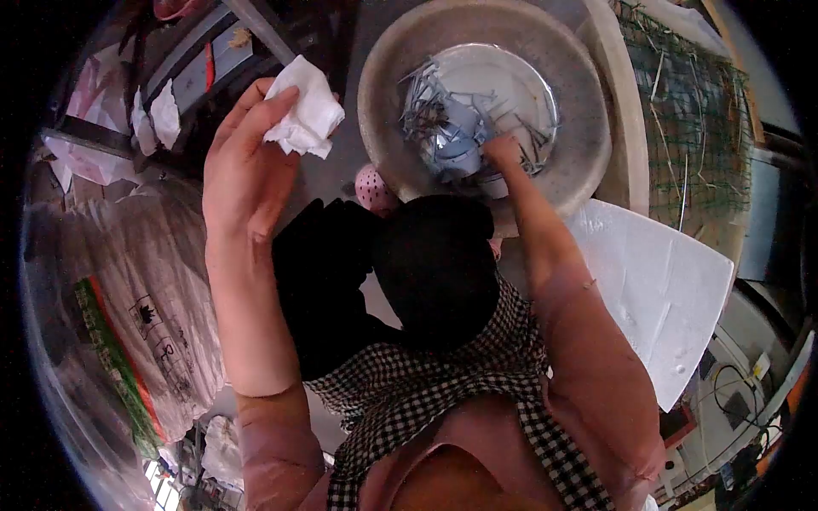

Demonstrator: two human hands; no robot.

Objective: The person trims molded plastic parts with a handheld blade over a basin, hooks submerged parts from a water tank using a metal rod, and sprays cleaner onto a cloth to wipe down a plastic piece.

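Note:
My left hand (251, 153), raised at the upper left, is closed on a crumpled white cloth (307, 111), pinched between thumb and fingers. My right hand (503, 153) reaches into a large round metal basin (375, 111) with its fingers curled. It is right beside grey-blue cup-shaped plastic parts (456, 140); whether anything is in its fingers is hidden. Thin grey strips or sticks (417, 94) lie heaped around these parts. The shiny bottom of the basin (503, 72) shows behind them.
A white foam board (648, 289) lies right of the basin. Beyond stands a frame with green netting (682, 128). Large plastic sacks (145, 307) fill the left side, below a dark metal rack (213, 60). My knees (434, 264) are close below the basin.

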